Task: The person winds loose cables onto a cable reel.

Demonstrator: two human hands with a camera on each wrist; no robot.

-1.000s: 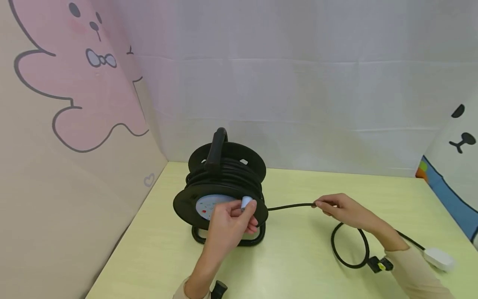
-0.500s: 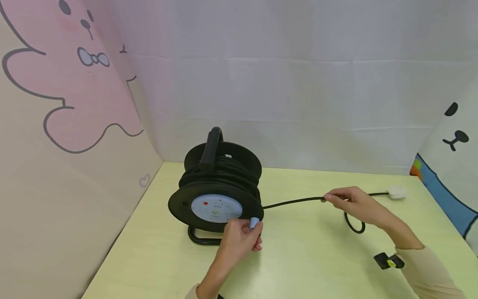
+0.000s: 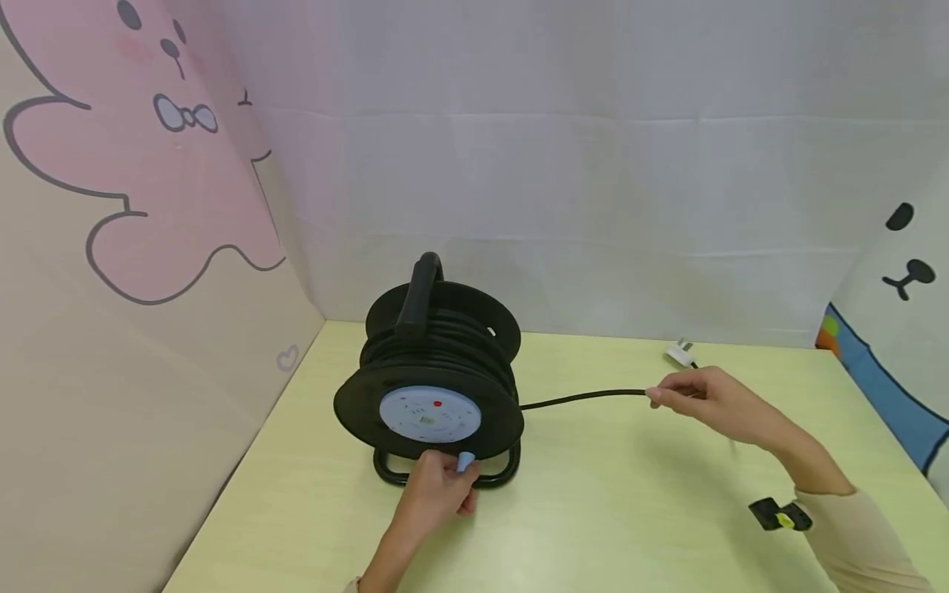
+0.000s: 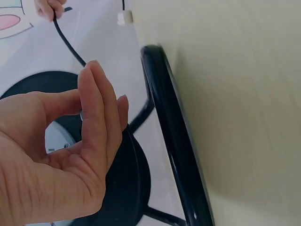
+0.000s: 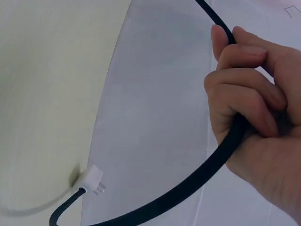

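Observation:
A black cable reel (image 3: 352, 408) with a carry handle and tube stand is on the table, dark cable wound round its drum. Its round pale socket plate (image 3: 430, 414) has a red button near the top. My left hand (image 3: 436, 487) pinches the pale blue crank knob (image 3: 465, 461) at the bottom of the front disc; in the left wrist view its fingers mostly hide the knob. To the right, my right hand (image 3: 715, 401) grips the black cable (image 3: 582, 398), which runs from the drum through the curled fingers (image 5: 244, 94). The white plug (image 3: 679, 354) hangs from the cable's end.
A pale yellow tabletop (image 3: 593, 527) lies under everything. Printed cloth walls stand at the left and right, with a plain whitish cloth (image 3: 593, 181) behind. A small black piece with a yellow spot (image 3: 782, 515) is at the right sleeve.
My left hand has carried the knob from the disc's right side down to its bottom, turning the disc. The plug has moved left and back, and the loose cable loop no longer shows beside the right hand.

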